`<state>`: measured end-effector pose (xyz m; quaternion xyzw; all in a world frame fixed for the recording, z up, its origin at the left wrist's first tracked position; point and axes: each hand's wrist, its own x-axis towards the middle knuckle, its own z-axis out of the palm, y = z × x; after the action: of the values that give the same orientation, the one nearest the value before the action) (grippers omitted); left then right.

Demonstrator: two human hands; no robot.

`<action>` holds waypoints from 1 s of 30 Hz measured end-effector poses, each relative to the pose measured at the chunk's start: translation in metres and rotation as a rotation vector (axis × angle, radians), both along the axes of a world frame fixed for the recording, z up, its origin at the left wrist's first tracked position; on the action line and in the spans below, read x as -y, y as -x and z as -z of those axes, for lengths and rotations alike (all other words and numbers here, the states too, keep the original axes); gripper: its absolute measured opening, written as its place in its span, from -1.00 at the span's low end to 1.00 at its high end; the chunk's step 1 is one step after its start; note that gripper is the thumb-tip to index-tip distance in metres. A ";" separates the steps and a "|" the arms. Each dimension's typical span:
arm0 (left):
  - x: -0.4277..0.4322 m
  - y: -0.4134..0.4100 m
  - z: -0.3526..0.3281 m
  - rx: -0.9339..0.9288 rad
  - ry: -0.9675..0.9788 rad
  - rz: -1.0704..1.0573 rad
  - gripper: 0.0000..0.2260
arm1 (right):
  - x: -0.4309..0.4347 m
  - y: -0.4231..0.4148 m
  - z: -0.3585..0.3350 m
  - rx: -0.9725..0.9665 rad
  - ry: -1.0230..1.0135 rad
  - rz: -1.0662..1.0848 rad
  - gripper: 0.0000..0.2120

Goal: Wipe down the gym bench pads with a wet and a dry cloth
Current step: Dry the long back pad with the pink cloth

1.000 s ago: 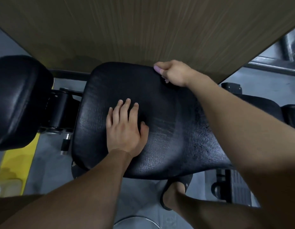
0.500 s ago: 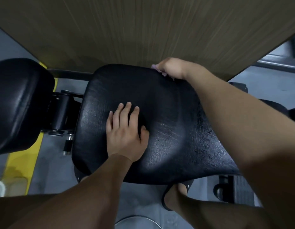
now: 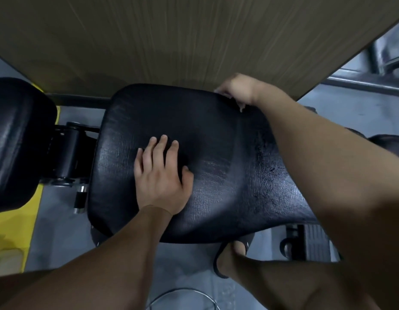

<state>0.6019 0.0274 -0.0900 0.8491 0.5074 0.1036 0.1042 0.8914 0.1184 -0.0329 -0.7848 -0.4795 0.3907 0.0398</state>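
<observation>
Left hand [image 3: 159, 175] flat, fingers straight, steadying seat pad [image 3: 227, 175]. Right hand [image 3: 236, 90] fingers curled round pale cloth [image 3: 241, 106] at far edge — apply even pressure, follow rim, overlap strokes

The seat pad [image 3: 216, 175] is glossy black with fine cracked creases; the back pad [image 3: 15, 142] is black too. The wall panel [image 3: 194, 41] is brown, streaked with wood grain. The floor [image 3: 60, 231] is grey with a yellow stripe [image 3: 17, 220]. The cloth [image 3: 241, 108] shows pale.
</observation>
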 end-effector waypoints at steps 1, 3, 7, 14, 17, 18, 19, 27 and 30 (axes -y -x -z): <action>0.000 0.000 0.000 -0.001 0.004 -0.001 -0.47 | 0.003 0.001 0.002 -0.064 -0.024 0.075 -0.62; 0.000 0.000 0.000 -0.007 0.011 -0.006 -0.47 | 0.024 -0.003 0.001 -0.131 -0.071 0.169 -0.50; 0.000 0.000 0.000 -0.023 0.009 -0.014 -0.46 | 0.062 -0.019 0.000 -0.012 -0.086 0.041 -0.50; 0.000 0.000 -0.001 -0.007 -0.005 -0.012 -0.46 | 0.065 0.040 0.037 0.339 -0.340 -0.250 -0.51; 0.000 -0.001 -0.001 -0.009 0.006 -0.011 -0.46 | 0.109 0.073 0.043 0.359 -0.463 -0.414 -0.46; 0.000 -0.001 -0.002 -0.009 0.007 -0.016 -0.46 | 0.117 0.074 0.043 0.376 -0.499 -0.494 -0.45; 0.000 0.000 -0.002 -0.008 0.005 -0.019 -0.46 | 0.116 0.070 0.043 0.394 -0.571 -0.546 -0.44; 0.001 0.001 0.003 -0.010 -0.014 -0.007 -0.47 | 0.091 0.092 0.060 0.503 -0.468 -0.347 -0.39; 0.001 0.000 0.003 -0.004 -0.019 -0.012 -0.47 | 0.086 0.068 0.055 0.423 -0.486 -0.290 -0.44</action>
<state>0.6017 0.0260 -0.0928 0.8472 0.5116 0.1075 0.0944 0.8230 0.0320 -0.0878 -0.7397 -0.6624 0.0957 0.0694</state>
